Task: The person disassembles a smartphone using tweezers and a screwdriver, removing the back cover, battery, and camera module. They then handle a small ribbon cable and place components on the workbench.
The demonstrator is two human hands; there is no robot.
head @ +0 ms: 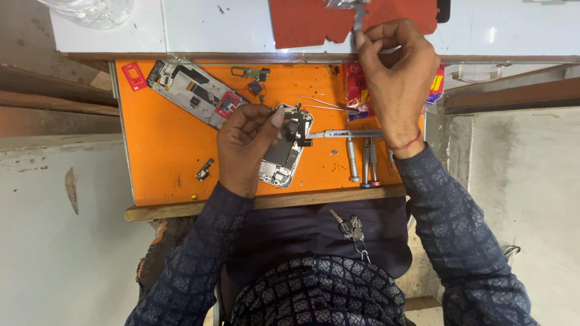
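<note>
Orange work mat (163, 151): flat on a wooden-edged bench, covering most of it in the head view; small phone parts lie scattered over it.
Left hand (244, 148): palm down over the middle of the mat, wrist bent, fingers curled with thumb and forefinger pinched on the top edge of the opened silver phone frame (284, 154).
Opened silver phone frame: lies on the mat just right of the left hand, inner side up, a dark board and small black pieces showing inside it.
Right hand (396, 78): raised over the far right of the mat, fingers gathered narrow, thumb and forefinger closed on a small grey metal piece (359, 21) at the far edge.
Small grey metal piece: held upright, in front of the red cut-out sheet (314, 21) that lies on the white surface beyond the mat.
Second opened phone body (196, 90): far left on the mat, lying at a slant, well apart from both hands.
Screwdrivers with grey shafts (362, 160): side by side near the right wrist, with a thin metal tweezer (353, 133) lying across above them.
Small green circuit strip (251, 72): far middle of the mat.
Clear plastic container (90, 11): far left corner on the white surface; contents cannot be told.
Bunch of keys (351, 229): on the person's dark lap, near side of the bench.
</note>
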